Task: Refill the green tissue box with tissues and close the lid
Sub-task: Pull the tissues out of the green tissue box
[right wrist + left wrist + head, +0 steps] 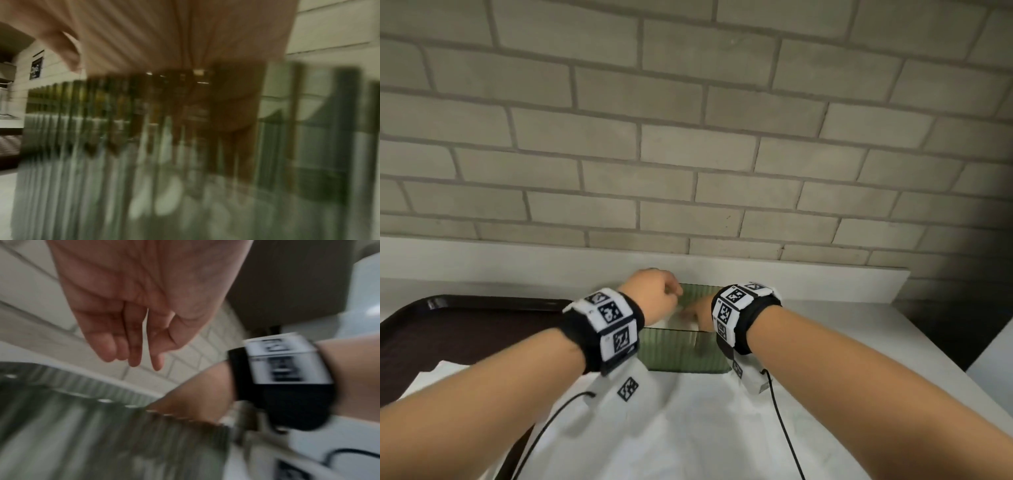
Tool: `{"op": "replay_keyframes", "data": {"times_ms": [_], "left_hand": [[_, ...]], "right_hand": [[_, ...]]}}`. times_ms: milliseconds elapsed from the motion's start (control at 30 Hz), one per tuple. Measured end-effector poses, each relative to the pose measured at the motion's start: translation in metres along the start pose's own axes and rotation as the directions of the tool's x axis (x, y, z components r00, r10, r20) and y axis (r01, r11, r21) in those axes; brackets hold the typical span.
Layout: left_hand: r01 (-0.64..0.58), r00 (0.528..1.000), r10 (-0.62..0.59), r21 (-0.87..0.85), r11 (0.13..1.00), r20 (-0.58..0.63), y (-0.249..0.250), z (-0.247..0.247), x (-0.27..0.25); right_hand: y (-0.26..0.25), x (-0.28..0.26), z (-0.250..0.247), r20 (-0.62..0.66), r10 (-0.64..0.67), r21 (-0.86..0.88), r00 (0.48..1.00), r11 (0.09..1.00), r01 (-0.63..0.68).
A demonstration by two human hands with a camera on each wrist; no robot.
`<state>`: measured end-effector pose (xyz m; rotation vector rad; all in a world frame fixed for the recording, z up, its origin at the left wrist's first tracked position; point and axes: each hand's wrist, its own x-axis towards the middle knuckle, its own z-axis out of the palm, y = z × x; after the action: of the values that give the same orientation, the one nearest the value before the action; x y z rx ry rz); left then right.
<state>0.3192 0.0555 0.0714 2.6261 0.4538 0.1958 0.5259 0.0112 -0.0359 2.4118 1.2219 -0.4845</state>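
The green tissue box [681,353], ribbed and translucent, stands open-topped on the counter near the wall. White tissues [671,322] lie inside it. My left hand [666,291] hovers over the box's left rim; in the left wrist view its fingers [134,353] hang straight down and hold nothing above the box [82,426]. My right hand [693,311] reaches into the box from the right, fingers down on the tissues. In the blurred right wrist view those fingers [232,113] show through the ribbed wall [102,162], with the thumb [68,53] outside. No lid is visible.
A dark brown tray [448,329] lies left of the box. A white crumpled sheet [688,428] covers the counter in front, with black cables across it. A white ledge [825,277] and a brick wall stand right behind. The counter ends at the right [945,359].
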Motion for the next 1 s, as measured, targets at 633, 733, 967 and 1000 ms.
{"op": "replay_keyframes", "data": {"times_ms": [633, 733, 967, 1000], "left_hand": [[-0.012, 0.945, -0.155, 0.506, 0.863, 0.287, -0.017, 0.034, 0.05], [0.013, 0.994, -0.05, 0.353, 0.935, 0.096, -0.005, 0.021, 0.032], [-0.102, 0.979, 0.079, 0.12, 0.988, 0.188, -0.001, 0.038, -0.06], [-0.102, 0.966, 0.072, 0.11, 0.989, 0.248, -0.003, 0.048, -0.07]], "right_hand": [[-0.012, -0.101, -0.025, -0.246, 0.107, 0.157, 0.963, 0.985, -0.069], [-0.01, -0.153, -0.031, -0.52, 0.109, 0.37, 0.847, 0.923, 0.108], [-0.006, -0.22, 0.023, -0.178, -0.097, 0.403, 0.979, 0.901, 0.162], [-0.006, -0.222, 0.036, -0.089, -0.097, 0.357, 0.991, 0.926, 0.123]]}}
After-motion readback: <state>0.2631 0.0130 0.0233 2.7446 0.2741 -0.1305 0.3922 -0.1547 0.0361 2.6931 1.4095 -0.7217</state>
